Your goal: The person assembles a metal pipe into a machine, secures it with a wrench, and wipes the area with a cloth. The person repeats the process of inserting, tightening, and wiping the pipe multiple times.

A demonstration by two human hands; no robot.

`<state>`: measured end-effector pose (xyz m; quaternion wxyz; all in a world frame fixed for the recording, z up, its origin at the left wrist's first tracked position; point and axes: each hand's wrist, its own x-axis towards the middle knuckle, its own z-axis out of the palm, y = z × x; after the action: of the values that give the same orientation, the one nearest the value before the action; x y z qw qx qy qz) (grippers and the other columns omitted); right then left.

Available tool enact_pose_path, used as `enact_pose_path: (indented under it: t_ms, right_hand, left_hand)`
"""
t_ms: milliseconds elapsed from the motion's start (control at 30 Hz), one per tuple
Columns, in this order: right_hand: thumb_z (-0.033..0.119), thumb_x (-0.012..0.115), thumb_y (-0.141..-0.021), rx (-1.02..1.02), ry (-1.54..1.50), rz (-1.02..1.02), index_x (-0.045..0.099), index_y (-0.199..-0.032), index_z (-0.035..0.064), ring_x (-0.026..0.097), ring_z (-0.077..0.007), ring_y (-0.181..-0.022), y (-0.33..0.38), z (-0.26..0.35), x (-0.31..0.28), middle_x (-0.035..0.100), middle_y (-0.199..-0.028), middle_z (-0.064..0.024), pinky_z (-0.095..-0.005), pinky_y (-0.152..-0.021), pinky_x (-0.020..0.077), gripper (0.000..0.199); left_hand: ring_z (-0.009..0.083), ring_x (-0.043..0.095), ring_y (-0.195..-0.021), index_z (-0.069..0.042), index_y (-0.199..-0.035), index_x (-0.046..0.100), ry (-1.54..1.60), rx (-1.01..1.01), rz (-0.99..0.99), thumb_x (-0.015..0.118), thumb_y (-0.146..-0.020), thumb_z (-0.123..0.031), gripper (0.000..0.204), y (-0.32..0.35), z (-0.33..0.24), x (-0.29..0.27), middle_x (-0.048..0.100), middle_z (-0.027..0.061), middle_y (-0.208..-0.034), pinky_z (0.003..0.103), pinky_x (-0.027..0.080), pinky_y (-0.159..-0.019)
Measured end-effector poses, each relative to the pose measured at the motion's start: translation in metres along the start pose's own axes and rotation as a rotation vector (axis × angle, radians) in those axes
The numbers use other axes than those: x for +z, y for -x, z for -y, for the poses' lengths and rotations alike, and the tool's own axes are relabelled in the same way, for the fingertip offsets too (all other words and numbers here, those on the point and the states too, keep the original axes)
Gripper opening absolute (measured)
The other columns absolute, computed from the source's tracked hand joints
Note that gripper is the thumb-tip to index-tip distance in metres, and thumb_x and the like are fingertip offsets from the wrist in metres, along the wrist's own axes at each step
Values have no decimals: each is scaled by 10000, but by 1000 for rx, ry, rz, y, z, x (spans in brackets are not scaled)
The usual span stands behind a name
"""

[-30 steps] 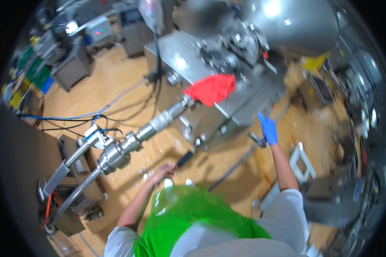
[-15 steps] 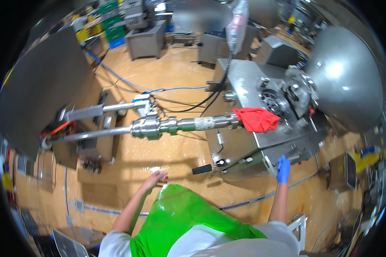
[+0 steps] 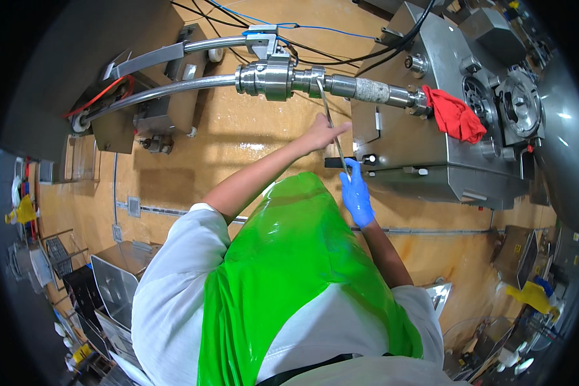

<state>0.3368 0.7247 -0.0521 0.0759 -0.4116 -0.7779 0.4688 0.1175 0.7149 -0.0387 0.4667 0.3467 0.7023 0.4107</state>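
Observation:
My right hand point(image 3: 356, 196), in a blue glove, is closed around the lower end of a long, thin metal wrench point(image 3: 340, 149). The wrench's far end meets a coupling point(image 3: 316, 82) on a horizontal steel pipe point(image 3: 344, 86). My bare left hand point(image 3: 323, 134) is beside the middle of the wrench, thumb and fingers apart; whether it touches the wrench is hard to see. A red cloth point(image 3: 455, 114) drapes near the pipe's right end. Left of the coupling, a thick ribbed steel fitting point(image 3: 270, 80) joins a long curved tube point(image 3: 167, 94).
A steel machine point(image 3: 408, 145) with a black-handled lever point(image 3: 336, 163) stands at the right, beneath a large metal hopper point(image 3: 563, 138). A tall steel cabinet point(image 3: 38, 96) is at the left. Cables point(image 3: 331, 61) cross behind the pipe. A drain channel point(image 3: 164, 211) runs across the floor.
My right hand has moved left from the machine's side, bringing the wrench to the pipe. My left hand has reached up and right toward it. The view has tilted downward and turned.

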Motion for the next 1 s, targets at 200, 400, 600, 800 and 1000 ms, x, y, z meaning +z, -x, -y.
enact_pose_path:
  t_ms: [200,400,600,800,1000]
  right_hand:
    - [207,488,-1012,214,121,-6,338,-1399,131,603,-534,-946,-11,22,52,642,-1007,-329,-581,-772,485,422]
    - [205,487,-1017,79,100,-158,339,-1405,126,591,-540,-909,-21,27,90,623,-981,-344,-577,-723,470,423]
    - [186,482,-1016,110,69,-175,351,-1373,127,611,-514,-780,-25,26,112,613,-817,-309,-551,-632,459,385]
    - [200,489,-1012,102,44,-172,390,-1331,41,611,-511,-808,-25,-1,138,618,-837,-331,-568,-628,461,370]
    - [316,448,-994,197,-62,-270,545,-995,2,573,-539,-892,-81,-42,175,605,-928,-342,-590,-753,452,329]
  left_hand:
    - [121,592,-664,-22,-1015,484,94,115,-37,689,-890,-519,552,-27,44,-19,604,65,-796,260,479,-535]
    - [122,578,-640,-31,-917,466,33,134,-22,691,-917,-440,467,-48,64,-33,571,53,-747,267,472,-532]
    - [229,609,-776,9,-921,525,1,129,16,698,-883,-433,476,-56,89,-37,592,147,-853,365,493,-715]
    - [221,603,-814,43,-992,494,-197,248,-5,699,-919,-347,446,-39,77,-53,577,132,-831,351,498,-734]
    - [372,603,-1014,-5,-1037,584,-647,615,-246,686,-867,-418,458,-53,-31,-103,619,208,-1017,518,483,-841]
